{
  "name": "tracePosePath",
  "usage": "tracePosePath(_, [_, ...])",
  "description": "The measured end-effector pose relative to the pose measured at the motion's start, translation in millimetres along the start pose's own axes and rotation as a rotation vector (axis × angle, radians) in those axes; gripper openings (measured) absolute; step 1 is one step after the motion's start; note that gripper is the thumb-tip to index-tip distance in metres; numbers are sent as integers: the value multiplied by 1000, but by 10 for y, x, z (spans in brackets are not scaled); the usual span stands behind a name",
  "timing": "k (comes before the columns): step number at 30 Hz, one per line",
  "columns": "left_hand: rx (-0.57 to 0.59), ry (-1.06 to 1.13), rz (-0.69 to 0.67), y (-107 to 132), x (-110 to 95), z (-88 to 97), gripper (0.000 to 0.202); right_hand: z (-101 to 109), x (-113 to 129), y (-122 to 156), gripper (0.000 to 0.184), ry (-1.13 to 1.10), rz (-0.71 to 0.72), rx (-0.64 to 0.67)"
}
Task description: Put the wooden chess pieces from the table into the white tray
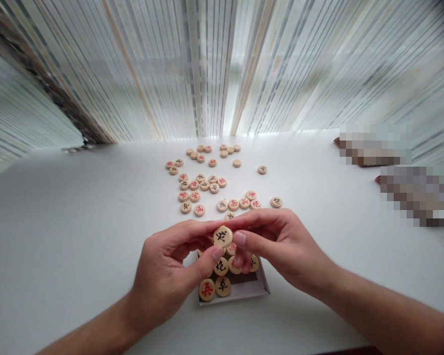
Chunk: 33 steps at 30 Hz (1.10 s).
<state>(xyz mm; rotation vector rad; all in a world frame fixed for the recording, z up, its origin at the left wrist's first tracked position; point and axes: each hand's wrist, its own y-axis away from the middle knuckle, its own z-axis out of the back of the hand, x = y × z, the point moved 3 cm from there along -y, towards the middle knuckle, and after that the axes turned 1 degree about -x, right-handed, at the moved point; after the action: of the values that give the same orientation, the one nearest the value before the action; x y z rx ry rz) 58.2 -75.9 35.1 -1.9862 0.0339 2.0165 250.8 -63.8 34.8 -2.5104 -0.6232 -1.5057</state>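
Note:
Between my two hands is a round wooden xiangqi piece (pixel 222 237) with a black character, held up above an open shallow box (pixel 234 298). My left hand (pixel 177 261) pinches it from the left with thumb and index finger. From the right, the thumb and fingers of my right hand (pixel 277 246) close on the same piece. Inside the box lie several pieces, among them a red-lettered piece (pixel 207 290) and a black-lettered piece (pixel 223 286) at the near left. My fingers cover part of the box's far side.
Many loose xiangqi pieces (pixel 204 185) lie scattered on the white table (pixel 96 236) beyond the box, some face down. Two blurred-out objects (pixel 373 148) rest at the right. A striped curtain (pixel 222 69) hangs behind the table.

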Motion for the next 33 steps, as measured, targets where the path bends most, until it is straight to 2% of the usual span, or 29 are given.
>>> tracePosePath(8, [-26,-53,-30,-8,-23,17,32,-24,0,19,34,9,14,-21])
tracePosePath(16, [1,-65,-36,9,-27,9,36,-33,14,16,27,19,33,-28])
tracePosePath(27, [25,-113,-100,10,-36,12,44,-40,9,13,33,-27,17,-31])
tracePosePath(33, [34,-156,-134,23,-30,25,47,-27,16,-1,29,-32,7,-26])
